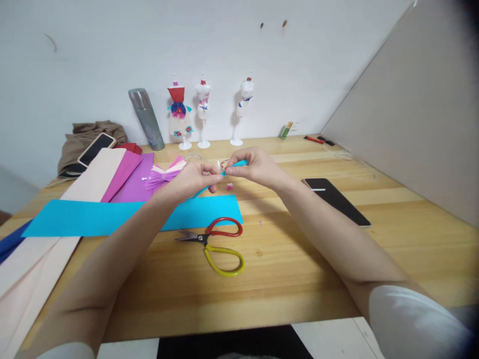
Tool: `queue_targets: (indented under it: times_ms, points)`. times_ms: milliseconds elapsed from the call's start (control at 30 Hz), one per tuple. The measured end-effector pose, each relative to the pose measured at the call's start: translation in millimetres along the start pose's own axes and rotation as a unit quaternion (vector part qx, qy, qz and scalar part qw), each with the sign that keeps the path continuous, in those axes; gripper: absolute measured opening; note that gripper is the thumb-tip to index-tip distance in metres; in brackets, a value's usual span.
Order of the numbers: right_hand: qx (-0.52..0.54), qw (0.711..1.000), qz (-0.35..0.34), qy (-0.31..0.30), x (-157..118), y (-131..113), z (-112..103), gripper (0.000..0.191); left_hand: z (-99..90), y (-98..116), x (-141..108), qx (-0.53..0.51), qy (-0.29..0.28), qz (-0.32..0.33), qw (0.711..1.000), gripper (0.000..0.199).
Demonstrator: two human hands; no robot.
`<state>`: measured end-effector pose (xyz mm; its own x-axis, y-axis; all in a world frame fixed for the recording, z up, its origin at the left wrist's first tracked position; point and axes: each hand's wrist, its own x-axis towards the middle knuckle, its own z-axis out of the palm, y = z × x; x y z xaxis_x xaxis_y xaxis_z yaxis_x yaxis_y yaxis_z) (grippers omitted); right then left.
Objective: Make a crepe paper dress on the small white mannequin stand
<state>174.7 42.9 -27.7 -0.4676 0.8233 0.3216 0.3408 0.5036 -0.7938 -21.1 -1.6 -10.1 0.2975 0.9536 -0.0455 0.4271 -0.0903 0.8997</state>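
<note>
grey flask (147, 119) | phone (97, 150) by brown cloth (75, 142) | small green bottle (286, 130)

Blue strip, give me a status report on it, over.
Left hand, right hand: pinching blue strip. Scissors lying open, clear of both hands. Left forearm crossing wide blue sheet.

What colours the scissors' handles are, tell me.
The far handle is red, the near handle yellow; best seen in the head view.

The wooden table (284, 279) bears scissors (202, 239), a blue strip (93, 218), a flask (146, 119).
</note>
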Motion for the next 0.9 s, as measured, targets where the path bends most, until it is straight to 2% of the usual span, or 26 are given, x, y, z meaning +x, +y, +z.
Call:
queue_targets:
  times_ms: [200, 333, 433, 533, 600, 667, 733, 767, 900]
  points:
    - [0.044, 0.998, 0.027, 0.023, 4.2, 8.9, -2.0, 0.026, 17.1, -11.4, 5.7, -0.046, 0.064, 0.020, 0.997, 0.015]
    - [0.101, 0.994, 0.044, 0.020, 7.0, 17.0, -4.9, 0.021, 22.0, -17.6, 8.4, -0.065, 0.046, 0.024, 0.997, 0.015]
    - [0.127, 0.991, 0.046, 0.017, 7.4, 22.5, -8.1, 0.018, 12.6, -16.5, 8.0, -0.064, 0.031, 0.020, 0.997, 0.015]
    - [0.131, 0.990, 0.030, 0.045, 9.8, 25.3, -10.0, 0.013, -11.1, -10.6, 4.6, -0.052, 0.014, 0.030, 0.998, 0.014]
    - [0.073, 0.995, 0.024, 0.065, 15.4, 23.5, -8.0, 0.012, -32.8, -5.6, 0.4, -0.072, 0.051, 0.057, 0.994, 0.018]
    - [-0.083, 0.995, 0.016, 0.044, 25.6, 18.3, -1.4, 0.020, -55.7, -0.7, -5.4, -0.104, 0.099, 0.094, 0.985, 0.021]
    - [-0.267, 0.964, -0.004, -0.016, 40.1, 11.6, 10.0, 0.029, -76.4, 3.4, -12.5, -0.134, 0.140, 0.109, 0.975, 0.021]
    - [-0.320, 0.946, -0.014, -0.045, 48.2, 8.5, 17.3, 0.029, -85.3, 5.1, -16.5, -0.142, 0.159, 0.118, 0.970, 0.021]
    - [-0.413, 0.899, -0.007, -0.144, 76.1, 4.2, 53.6, 0.009, -108.7, 9.9, -33.5, -0.156, 0.216, 0.148, 0.953, 0.019]
